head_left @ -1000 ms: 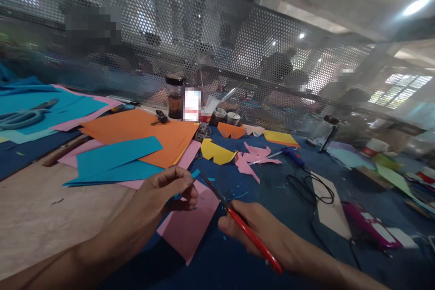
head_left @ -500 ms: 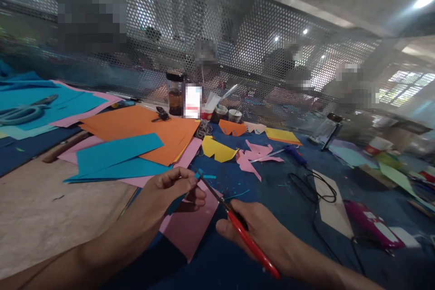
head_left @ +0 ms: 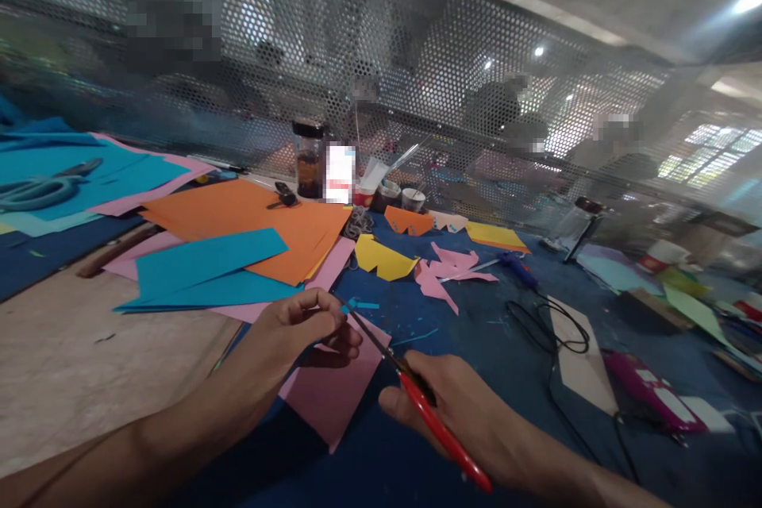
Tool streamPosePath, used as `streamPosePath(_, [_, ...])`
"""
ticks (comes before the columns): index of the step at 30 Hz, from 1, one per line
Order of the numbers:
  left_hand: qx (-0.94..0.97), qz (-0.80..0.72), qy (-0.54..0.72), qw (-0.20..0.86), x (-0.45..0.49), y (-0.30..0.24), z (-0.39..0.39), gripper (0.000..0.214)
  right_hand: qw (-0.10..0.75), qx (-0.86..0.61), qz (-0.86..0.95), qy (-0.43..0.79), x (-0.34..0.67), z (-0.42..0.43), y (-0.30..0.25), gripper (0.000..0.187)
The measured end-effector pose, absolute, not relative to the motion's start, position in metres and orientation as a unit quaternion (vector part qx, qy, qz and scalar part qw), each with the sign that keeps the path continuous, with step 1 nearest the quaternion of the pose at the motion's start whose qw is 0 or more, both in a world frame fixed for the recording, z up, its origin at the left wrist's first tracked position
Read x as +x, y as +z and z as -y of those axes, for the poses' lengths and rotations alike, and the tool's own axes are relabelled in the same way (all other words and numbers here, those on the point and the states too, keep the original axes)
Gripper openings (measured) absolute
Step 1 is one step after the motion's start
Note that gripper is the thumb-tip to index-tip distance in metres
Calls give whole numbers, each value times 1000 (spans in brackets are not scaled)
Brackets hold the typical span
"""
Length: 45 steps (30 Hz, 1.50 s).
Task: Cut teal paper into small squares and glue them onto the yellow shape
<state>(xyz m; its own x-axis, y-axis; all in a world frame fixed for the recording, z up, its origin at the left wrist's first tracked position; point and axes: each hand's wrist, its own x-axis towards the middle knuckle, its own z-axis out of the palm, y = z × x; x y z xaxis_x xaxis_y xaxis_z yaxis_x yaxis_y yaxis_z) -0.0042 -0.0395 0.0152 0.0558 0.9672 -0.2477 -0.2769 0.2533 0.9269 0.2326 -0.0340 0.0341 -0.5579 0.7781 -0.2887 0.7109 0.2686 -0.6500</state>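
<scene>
My left hand [head_left: 303,329] pinches a small piece of blue paper [head_left: 348,305] between thumb and fingers, just above a pink sheet [head_left: 333,397] on the dark blue mat. My right hand [head_left: 452,405] grips red-handled scissors [head_left: 417,397]. Their blades point up and left and meet the blue scrap at my left fingertips. Thin blue offcuts [head_left: 417,336] lie on the mat just beyond the blades.
Orange [head_left: 250,222], blue [head_left: 202,266] and pink sheets are stacked at the left, with teal scissors [head_left: 36,190] at the far left. Yellow [head_left: 381,258] and pink cut-outs [head_left: 452,270], a black cable [head_left: 548,329], a jar [head_left: 308,163] and small cups stand before a perforated metal screen [head_left: 417,79].
The blue scrap has got shorter in my left fingers, and a small cut piece now lies on the mat. Both hands stay in nearly the same place.
</scene>
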Motion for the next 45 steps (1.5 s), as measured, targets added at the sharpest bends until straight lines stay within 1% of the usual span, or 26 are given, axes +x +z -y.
streamPosePath(6, [358,-477,494,632,-6,14,43,16,45,-459,797,390,232,35,35,44])
streamPosePath(13, [361,-477,496,629,-3,18,44,20,34,-475,790,386,232,36,34,46])
streamPosePath(22, [360,-472,496,634,-3,17,44,20,30,-465,800,377,233,36,34,43])
streamPosePath(28, [360,-468,496,636,-3,17,44,20,31,-468,801,372,234,36,31,47])
streamPosePath(31, [362,-468,498,634,-3,18,44,21,23,-469,805,362,233,36,31,46])
streamPosePath(40, [365,-467,498,633,-4,16,44,21,38,-464,795,388,236,36,25,49])
streamPosePath(45, [364,-462,500,635,-4,16,45,19,33,-466,790,396,234,36,28,47])
